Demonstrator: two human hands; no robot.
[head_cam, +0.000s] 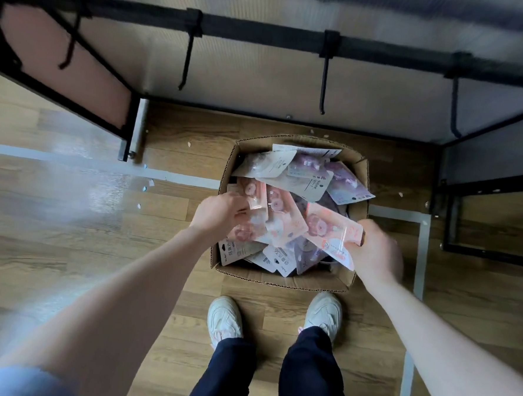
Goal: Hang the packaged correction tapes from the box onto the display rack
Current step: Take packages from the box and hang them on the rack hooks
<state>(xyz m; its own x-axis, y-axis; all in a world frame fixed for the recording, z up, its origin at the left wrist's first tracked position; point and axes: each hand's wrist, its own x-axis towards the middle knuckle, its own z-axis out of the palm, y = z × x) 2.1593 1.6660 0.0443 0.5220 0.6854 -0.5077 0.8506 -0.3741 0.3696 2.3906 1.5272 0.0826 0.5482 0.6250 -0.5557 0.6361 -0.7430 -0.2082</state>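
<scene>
An open cardboard box (282,280) stands on the wooden floor in front of my feet, filled with several pink and purple packaged correction tapes (304,176). My left hand (219,215) reaches in at the box's left side, its fingers curled around pink packages (257,216). My right hand (373,250) at the right rim grips a pink correction tape package (328,229) by its edge. Above the box runs the black bar of the display rack (264,34) with bare hooks (324,82) hanging from it.
The rack's black frame legs (129,128) stand at left and right of the box. My white shoes (225,318) are just behind the box. Grey tape lines (420,253) cross the floor, with small paper scraps scattered around.
</scene>
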